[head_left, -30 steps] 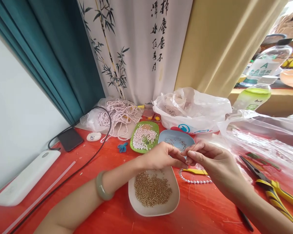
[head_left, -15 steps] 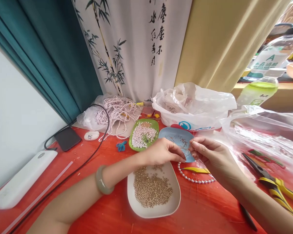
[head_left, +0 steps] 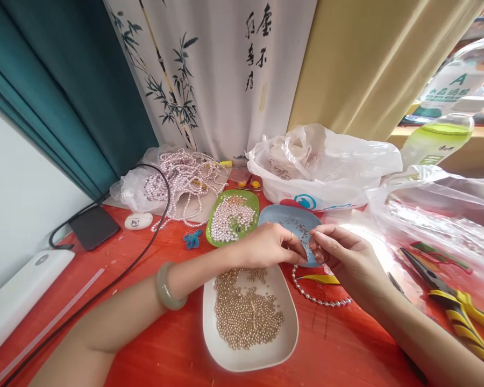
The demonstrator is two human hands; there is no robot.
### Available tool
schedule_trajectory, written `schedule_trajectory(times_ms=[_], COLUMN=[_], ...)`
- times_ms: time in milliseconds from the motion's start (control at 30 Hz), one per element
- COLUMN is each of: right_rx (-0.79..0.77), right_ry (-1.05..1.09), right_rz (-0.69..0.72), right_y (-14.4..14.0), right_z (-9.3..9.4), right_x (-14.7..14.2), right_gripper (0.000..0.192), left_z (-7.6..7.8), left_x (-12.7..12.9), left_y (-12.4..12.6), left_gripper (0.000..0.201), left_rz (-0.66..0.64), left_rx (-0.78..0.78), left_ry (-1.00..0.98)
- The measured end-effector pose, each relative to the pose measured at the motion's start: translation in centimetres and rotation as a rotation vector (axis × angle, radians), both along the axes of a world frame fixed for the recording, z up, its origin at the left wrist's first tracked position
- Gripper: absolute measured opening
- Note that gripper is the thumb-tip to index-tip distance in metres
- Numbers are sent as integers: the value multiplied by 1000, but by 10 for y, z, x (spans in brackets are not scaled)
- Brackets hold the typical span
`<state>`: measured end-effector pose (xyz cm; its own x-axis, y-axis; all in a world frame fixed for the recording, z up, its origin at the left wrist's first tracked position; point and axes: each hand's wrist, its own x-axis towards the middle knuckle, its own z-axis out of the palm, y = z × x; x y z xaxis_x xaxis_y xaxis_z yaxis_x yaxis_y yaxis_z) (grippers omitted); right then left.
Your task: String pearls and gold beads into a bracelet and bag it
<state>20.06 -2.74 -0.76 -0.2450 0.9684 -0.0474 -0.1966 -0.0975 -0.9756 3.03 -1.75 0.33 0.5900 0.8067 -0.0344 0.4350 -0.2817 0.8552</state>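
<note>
My left hand point(head_left: 272, 246) reaches in over the near edge of the blue tray point(head_left: 272, 212), thumb and fingertips pinched together. Facing it, my right hand point(head_left: 341, 247) also pinches, thumb against forefinger. Something thin and fine shows between the fingertips, too small to name. Small metal pieces lie in the blue tray beneath. A strand of silvery pearl beads point(head_left: 306, 294) curves on the table below both hands, one end near my left fingertips. Behind the strand lies a yellow pointed tool point(head_left: 320, 279), partly hidden by my right hand. Under my left wrist stands a white tray point(head_left: 248, 361) holding gold beads point(head_left: 246, 317).
A green tray point(head_left: 250, 200) holds pale pink beads. Strung pink beads point(head_left: 173, 180) lie at back left, near a black cable point(head_left: 167, 201). Plastic bags point(head_left: 331, 161) stand at the back. Yellow-black pliers point(head_left: 447, 293) lie at right, and a blue butterfly-like piece point(head_left: 192, 239) at left.
The whole view has shifted slightly. My hands keep their pinched pose over the blue tray, with my right fingertips a little closer to my left.
</note>
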Motion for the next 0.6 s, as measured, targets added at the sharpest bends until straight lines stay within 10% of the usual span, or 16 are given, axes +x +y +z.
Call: schedule_trajectory(times_ms=[367,600], right_rx=[18,73], right_ry=[-13,-53], right_rz=[-37,-67], right_y=[-1,-3], right_z=[1,-3], right_x=[-1,-1], right_gripper=[13,13], left_z=[2,4], left_x=[-8,-10], left_y=[5,8], left_gripper=[16,21], left_rz=[45,-30], left_rx=[-1,349], left_ry=[-50,261])
